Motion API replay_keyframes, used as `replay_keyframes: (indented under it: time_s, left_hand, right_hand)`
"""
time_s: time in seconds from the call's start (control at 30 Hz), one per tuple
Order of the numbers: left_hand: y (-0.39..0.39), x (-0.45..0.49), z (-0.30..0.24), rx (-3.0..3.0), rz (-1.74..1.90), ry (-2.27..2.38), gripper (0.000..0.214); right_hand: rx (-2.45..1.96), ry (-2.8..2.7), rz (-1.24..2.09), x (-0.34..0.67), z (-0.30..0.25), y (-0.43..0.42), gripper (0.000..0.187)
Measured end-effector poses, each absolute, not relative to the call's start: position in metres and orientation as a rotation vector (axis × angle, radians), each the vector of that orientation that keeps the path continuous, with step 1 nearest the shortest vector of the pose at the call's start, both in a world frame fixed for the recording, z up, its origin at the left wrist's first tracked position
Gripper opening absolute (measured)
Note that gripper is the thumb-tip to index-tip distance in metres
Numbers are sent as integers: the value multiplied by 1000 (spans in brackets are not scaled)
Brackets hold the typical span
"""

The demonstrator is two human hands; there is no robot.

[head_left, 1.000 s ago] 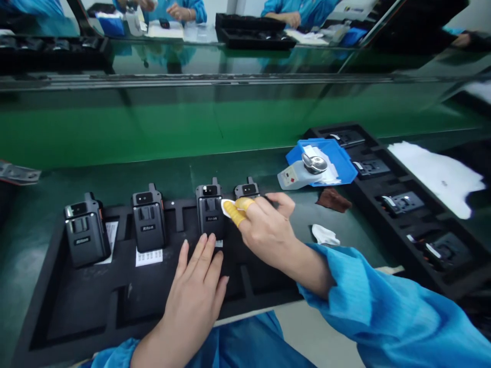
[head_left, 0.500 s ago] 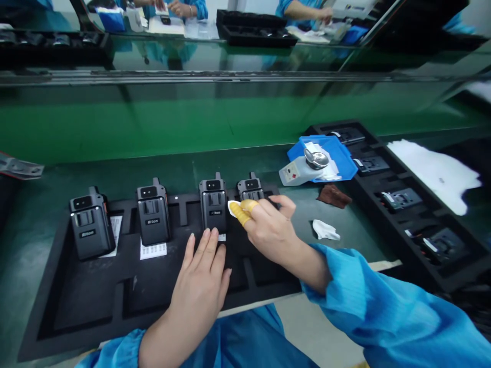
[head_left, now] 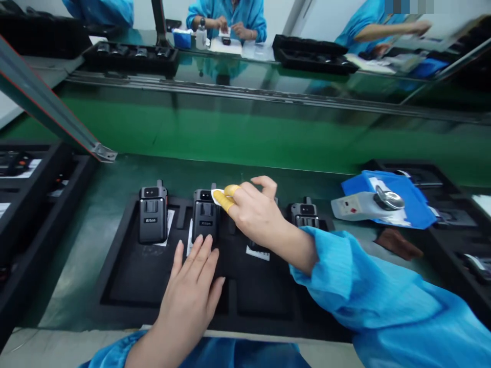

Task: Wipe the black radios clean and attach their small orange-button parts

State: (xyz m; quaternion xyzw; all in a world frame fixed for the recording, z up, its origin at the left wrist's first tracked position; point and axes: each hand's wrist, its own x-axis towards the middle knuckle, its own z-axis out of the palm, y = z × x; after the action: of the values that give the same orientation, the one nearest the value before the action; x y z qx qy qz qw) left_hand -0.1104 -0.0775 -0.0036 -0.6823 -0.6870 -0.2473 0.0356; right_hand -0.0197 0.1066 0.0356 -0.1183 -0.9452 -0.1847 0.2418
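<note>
A black foam tray (head_left: 126, 276) lies in front of me with several small black devices standing in a row. My left hand (head_left: 190, 291) lies flat on the tray, fingers stretched out, fingertips touching the base of the second device (head_left: 205, 220). My right hand (head_left: 253, 212), with yellow finger cots, pinches a small white wipe (head_left: 217, 196) against the top of that device. The first device (head_left: 152, 214) stands to its left, another device (head_left: 305, 214) to the right of my wrist. A device behind my right hand is mostly hidden.
A blue bin (head_left: 399, 202) with a white dispenser bottle (head_left: 364, 204) sits at right, a brown cloth (head_left: 397, 244) beside it. Black trays (head_left: 23, 204) with parts flank both sides. A green conveyor runs behind. Other people in blue sleeves work across it.
My right hand with the wipe has shifted left from the third device to the second one. My left hand moved left along with it. The camera view has swung left.
</note>
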Motion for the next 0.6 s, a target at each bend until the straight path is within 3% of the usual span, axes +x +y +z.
replay_keyframes:
  time_s: [0.6]
  left_hand:
    - [-70,-113,-7,-2050,-775,-2076,27]
  right_hand:
    - [-85,-2636,-569,-43,27,118,26]
